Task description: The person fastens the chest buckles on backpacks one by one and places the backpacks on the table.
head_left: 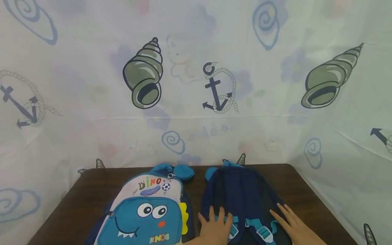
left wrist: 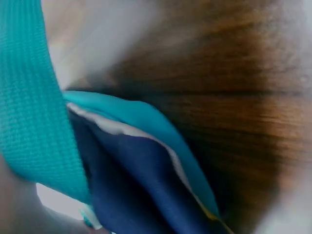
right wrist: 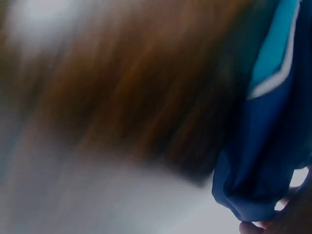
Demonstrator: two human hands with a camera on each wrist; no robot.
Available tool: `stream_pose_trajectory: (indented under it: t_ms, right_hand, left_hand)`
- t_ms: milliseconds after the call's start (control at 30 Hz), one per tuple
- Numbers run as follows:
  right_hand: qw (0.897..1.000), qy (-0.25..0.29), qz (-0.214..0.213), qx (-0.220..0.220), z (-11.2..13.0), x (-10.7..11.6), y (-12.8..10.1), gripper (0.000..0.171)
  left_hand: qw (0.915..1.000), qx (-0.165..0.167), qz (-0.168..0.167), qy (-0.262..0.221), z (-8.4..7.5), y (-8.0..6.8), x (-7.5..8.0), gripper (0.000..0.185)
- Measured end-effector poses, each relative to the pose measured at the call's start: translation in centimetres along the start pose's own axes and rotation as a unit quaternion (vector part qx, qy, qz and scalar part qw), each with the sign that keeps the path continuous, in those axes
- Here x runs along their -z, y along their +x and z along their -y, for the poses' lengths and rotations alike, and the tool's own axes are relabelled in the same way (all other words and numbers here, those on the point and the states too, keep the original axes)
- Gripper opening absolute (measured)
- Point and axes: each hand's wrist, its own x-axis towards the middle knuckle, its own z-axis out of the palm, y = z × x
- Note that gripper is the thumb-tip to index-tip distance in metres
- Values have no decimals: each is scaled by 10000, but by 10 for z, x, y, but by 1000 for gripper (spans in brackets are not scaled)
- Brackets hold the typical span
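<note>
A navy backpack (head_left: 240,190) lies with its strap side up on the right half of the table. My left hand (head_left: 214,228) rests on its lower left part, fingers spread, beside a teal strap with a white buckle (head_left: 233,231). At the right edge, my right hand (head_left: 295,226) touches the bag with extended fingers, near a second white buckle (head_left: 264,234). A wide teal strap (left wrist: 36,97) crosses close to the camera in the left wrist view. In the right wrist view, fingertips (right wrist: 251,227) show at the bag's navy side (right wrist: 263,151).
A second backpack (head_left: 122,217) with a cartoon dinosaur face lies front up to the left, close beside the navy one. Both are on a dark brown wooden table (head_left: 70,207). A white cloth (head_left: 190,102) printed with shells and anchors hangs behind and along the sides.
</note>
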Motion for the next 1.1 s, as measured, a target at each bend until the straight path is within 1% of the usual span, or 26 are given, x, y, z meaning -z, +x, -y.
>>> stream_pose_trajectory:
  t_ms: [33, 133, 233, 300, 400, 500, 533, 600, 633, 700, 767, 800, 867, 933, 1000, 1100]
  right_hand:
    - [9999, 126, -33, 72, -1, -5, -3, 112]
    - [9975, 672, -168, 105, -2, -15, -9, 104]
    - [9961, 814, -277, 184, -1, -20, -12, 101]
    - [9963, 784, -271, 211, 0, -20, -11, 102]
    - [9986, 395, -184, 301, -1, -15, -8, 106]
    - [9994, -5, 90, 323, -1, -2, -1, 112]
    - [9992, -17, 278, 272, 0, 5, 1, 110]
    - [9968, 178, 773, 34, 6, 22, 6, 104]
    - [9941, 307, 1027, -175, 10, 31, 9, 98]
    - [9875, 549, 1368, -548, 20, 47, 14, 85]
    - [9839, 631, 1485, -770, 30, 60, 20, 74]
    - [9848, 593, 1417, -811, 34, 64, 23, 71]
    - [9892, 465, 1129, -811, 42, 66, 29, 62]
    - [9933, 255, 856, -735, 49, 64, 35, 53]
    - [9970, 30, 567, -530, 54, 58, 41, 44]
    - [9997, -75, 221, -82, 60, 46, 49, 33]
  left_hand:
    - [10000, -27, -48, 61, -1, -2, -1, 92]
    - [9996, -36, -122, 252, -2, -5, -3, 93]
    - [9988, -30, -189, 448, -4, -7, -5, 92]
    - [9984, -28, -175, 545, -4, -7, -5, 92]
    - [9978, -37, -58, 656, -3, -6, -1, 91]
    - [9989, -7, 171, 440, -2, -5, 8, 86]
    - [9993, 0, 218, 315, -1, -5, 12, 84]
    - [9997, -10, 220, 64, 1, -6, 18, 84]
    - [9999, -48, 143, -55, 3, -7, 21, 84]
    - [9996, -190, -135, -161, 7, -10, 27, 82]
    - [9979, -351, -537, -130, 13, -13, 32, 75]
    - [9962, -431, -748, -111, 17, -15, 34, 71]
    - [9926, -557, -1078, -113, 23, -17, 38, 64]
    - [9894, -646, -1289, -174, 28, -19, 41, 59]
    - [9885, -691, -1311, -296, 32, -19, 43, 58]
    - [9891, -659, -1207, -519, 37, -19, 45, 58]
